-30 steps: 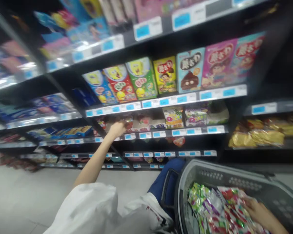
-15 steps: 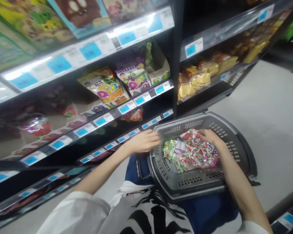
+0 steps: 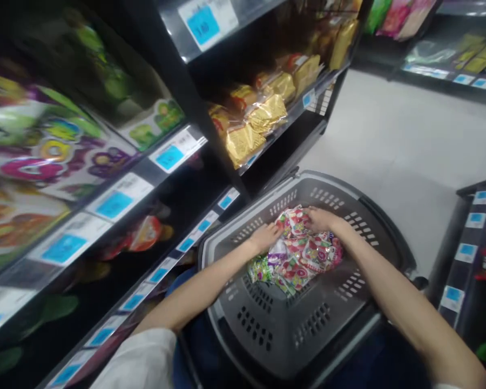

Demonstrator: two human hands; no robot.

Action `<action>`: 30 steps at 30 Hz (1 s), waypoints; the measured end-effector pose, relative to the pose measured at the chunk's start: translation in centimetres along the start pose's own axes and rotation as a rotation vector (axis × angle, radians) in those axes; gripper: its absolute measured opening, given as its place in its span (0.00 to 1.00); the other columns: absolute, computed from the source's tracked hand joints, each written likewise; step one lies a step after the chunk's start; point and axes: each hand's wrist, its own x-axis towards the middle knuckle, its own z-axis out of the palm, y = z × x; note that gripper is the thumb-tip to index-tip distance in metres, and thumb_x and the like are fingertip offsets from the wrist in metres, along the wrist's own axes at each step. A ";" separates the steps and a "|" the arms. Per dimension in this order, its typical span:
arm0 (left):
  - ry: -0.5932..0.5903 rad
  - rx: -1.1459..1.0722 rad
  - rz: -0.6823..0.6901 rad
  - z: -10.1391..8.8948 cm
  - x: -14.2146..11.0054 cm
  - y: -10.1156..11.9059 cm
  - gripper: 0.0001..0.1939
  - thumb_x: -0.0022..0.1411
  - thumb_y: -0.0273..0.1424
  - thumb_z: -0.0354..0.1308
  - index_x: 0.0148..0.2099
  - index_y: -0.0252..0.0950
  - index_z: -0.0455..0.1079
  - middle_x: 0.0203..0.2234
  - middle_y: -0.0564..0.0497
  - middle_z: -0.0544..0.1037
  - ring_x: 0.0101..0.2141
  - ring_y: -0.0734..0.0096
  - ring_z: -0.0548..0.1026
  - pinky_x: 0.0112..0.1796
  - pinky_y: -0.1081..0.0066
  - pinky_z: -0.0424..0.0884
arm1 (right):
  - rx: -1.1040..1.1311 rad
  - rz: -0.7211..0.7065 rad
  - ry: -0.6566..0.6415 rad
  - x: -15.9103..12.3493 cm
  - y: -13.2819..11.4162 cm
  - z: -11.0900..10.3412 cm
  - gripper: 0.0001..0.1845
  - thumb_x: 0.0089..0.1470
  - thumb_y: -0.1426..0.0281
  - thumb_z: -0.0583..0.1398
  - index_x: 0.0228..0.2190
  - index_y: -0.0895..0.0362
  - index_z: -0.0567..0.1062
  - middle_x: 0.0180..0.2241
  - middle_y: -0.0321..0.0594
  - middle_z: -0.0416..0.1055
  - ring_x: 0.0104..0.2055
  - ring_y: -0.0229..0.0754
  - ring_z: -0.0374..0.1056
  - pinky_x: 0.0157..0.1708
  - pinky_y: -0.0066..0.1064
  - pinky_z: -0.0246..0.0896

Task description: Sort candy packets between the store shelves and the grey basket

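Observation:
A grey plastic shopping basket [image 3: 263, 319] with slotted walls sits at my lap. Inside it lies a small heap of shiny candy bags [image 3: 303, 256], mostly red, pink and white, with green and purple at the left. Reaching in from the left, my left hand [image 3: 266, 236] has its fingers stretched out against the left edge of the uppermost candy bag. At that bag's upper right, my right hand [image 3: 322, 219] has bent fingers closed on its edge; the fingertips are partly hidden.
Shelves with blue price labels [image 3: 115, 204] run along my left, holding colourful snack bags [image 3: 56, 146]. Gold-wrapped packs [image 3: 263, 116] lie on the shelf beyond. Pale floor [image 3: 392, 140] stretches ahead, and another labelled shelf [image 3: 465, 251] stands close on the right.
My left hand has moved from the basket's left rim down into it, onto the candy bags. My right hand stays at the top bag. The view has swung right and closer to the basket.

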 end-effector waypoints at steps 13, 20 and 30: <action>0.174 0.008 0.189 -1.0 1.5 4.3 0.17 0.65 0.33 0.58 0.54 0.33 0.73 0.48 0.41 0.77 0.52 0.57 0.70 0.45 0.62 0.65 | -0.003 0.020 0.050 1.8 3.1 4.6 0.50 0.52 0.70 0.61 0.70 0.58 0.45 0.71 0.59 0.36 0.61 0.60 0.65 0.57 0.44 0.62; 0.199 -0.004 0.127 -1.5 2.6 3.0 0.13 0.65 0.31 0.56 0.50 0.34 0.75 0.47 0.41 0.78 0.50 0.57 0.72 0.45 0.62 0.66 | -0.110 0.162 0.022 1.5 3.1 3.6 0.42 0.52 0.71 0.62 0.66 0.61 0.55 0.60 0.63 0.60 0.51 0.59 0.72 0.45 0.39 0.65; 0.157 0.024 0.080 -0.9 2.9 1.8 0.13 0.64 0.33 0.57 0.49 0.34 0.76 0.53 0.38 0.75 0.52 0.56 0.72 0.46 0.61 0.68 | -0.055 -0.048 -0.148 2.1 2.4 3.8 0.09 0.44 0.72 0.67 0.27 0.57 0.71 0.37 0.44 0.75 0.39 0.47 0.71 0.35 0.31 0.57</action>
